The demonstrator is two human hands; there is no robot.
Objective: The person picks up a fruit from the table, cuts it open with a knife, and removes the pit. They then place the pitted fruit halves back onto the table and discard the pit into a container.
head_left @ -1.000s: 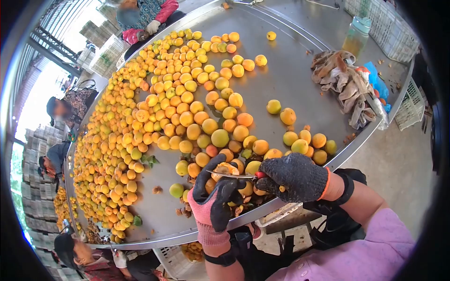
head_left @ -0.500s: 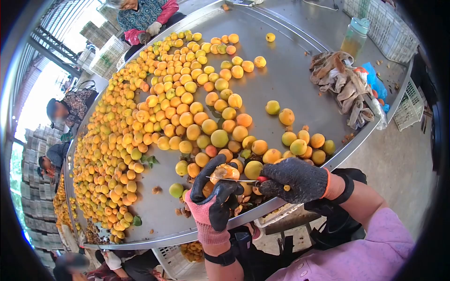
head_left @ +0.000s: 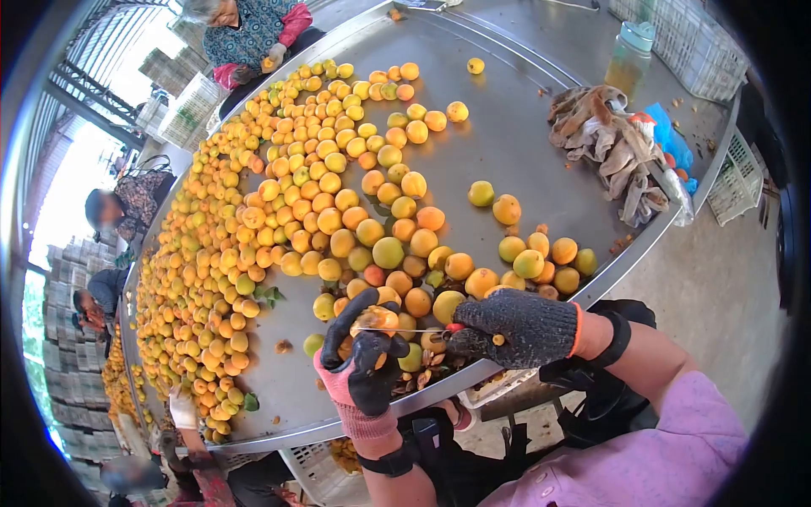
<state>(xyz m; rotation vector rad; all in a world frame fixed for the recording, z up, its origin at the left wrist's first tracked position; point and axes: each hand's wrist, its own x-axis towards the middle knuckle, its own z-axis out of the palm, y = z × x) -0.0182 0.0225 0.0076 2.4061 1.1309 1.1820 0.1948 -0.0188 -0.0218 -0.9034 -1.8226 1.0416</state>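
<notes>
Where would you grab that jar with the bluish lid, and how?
I'd take the jar around its middle, below the lid, coming from the picture's left. It seems to stand upright with roughly straight sides, and bare metal tabletop lies on that side, whereas the crate is to its right and crumpled fabric lies just below it in the picture.

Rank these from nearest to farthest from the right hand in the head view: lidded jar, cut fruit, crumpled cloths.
From the right hand:
1. Cut fruit: to its left, in the left hand.
2. Crumpled cloths: beyond it, near the table's right edge.
3. Lidded jar: farther back, beyond the cloths.
</notes>
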